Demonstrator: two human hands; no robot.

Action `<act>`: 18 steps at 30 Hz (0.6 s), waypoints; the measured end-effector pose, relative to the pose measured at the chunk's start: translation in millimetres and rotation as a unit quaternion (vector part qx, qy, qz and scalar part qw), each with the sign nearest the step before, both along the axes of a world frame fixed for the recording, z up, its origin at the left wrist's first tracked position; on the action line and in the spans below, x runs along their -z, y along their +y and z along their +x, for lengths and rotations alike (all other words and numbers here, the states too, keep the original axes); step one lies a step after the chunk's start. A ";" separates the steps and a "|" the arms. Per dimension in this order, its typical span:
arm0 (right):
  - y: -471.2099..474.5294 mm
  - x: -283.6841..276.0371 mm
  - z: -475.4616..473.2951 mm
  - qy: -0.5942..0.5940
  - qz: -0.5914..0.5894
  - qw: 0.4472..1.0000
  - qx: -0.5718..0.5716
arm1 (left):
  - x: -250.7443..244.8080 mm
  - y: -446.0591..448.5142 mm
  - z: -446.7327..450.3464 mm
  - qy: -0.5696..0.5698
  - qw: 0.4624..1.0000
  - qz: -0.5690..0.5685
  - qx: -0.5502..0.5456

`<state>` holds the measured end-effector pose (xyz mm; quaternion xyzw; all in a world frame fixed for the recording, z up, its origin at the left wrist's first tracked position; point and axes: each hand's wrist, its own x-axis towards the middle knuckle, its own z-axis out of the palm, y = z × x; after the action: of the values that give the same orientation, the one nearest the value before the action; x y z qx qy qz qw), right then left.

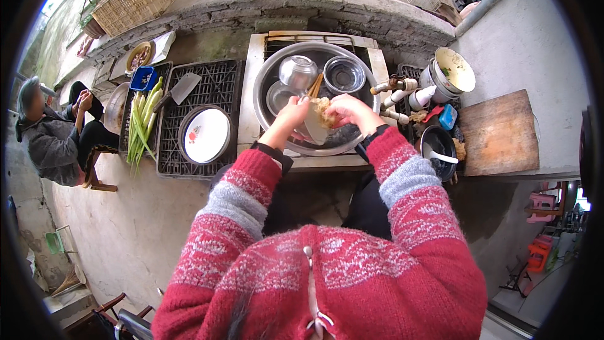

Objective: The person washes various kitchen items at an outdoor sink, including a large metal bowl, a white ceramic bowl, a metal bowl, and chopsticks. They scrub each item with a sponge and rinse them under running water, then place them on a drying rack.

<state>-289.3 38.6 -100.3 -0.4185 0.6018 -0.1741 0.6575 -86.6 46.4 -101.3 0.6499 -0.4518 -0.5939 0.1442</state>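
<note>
Over a large metal basin [258,97], my left hand [292,115] grips a white dish [315,126] that is tilted up on its edge. Pressed against this dish is a tan fibrous scrubber, probably loofah [323,111], held in the fingers of my right hand [351,109]. Inside the basin, beyond my hands, lie an upturned steel bowl [298,71] and a second metal bowl [344,74] with its mouth up. Wooden chopsticks [315,85] rest between them. Another bowl [279,97] is partly hidden behind my left hand.
Left of the basin, a black plastic crate [212,75] carries a cleaver [181,89] and white bowls [207,134]; green stalks [144,118] lie farther left. A person [59,137] sits beyond. Pipes with a tap [387,86], stacked bowls [453,71] and a wooden board [500,134] stand right.
</note>
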 end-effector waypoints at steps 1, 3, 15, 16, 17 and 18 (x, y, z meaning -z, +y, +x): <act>3.0 1.8 5.1 0.004 -0.028 1.000 -0.008 | 7.9 -0.6 -1.6 0.042 0.999 0.013 -0.010; 7.7 13.5 26.4 0.183 -0.074 0.980 -0.023 | 19.6 -0.4 -3.4 0.122 0.991 0.043 -0.029; 8.7 -1.4 45.1 0.040 -0.088 0.963 -0.252 | -2.9 -2.1 4.2 0.211 0.971 -0.010 -0.113; 13.4 -5.2 41.1 0.137 -0.126 0.939 -0.290 | -7.6 -0.3 3.5 0.158 0.982 -0.019 -0.103; 17.0 -7.6 37.9 0.251 -0.147 0.901 -0.322 | -13.5 1.6 2.8 0.101 0.990 -0.017 -0.093; 26.2 -10.7 24.0 0.216 -0.095 0.933 -0.271 | -20.4 3.8 0.3 0.067 0.993 -0.052 -0.078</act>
<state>-265.3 64.8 -89.6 -0.6537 0.5737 0.0486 0.4911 -86.3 50.3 -80.9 0.6335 -0.4191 -0.5987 0.2540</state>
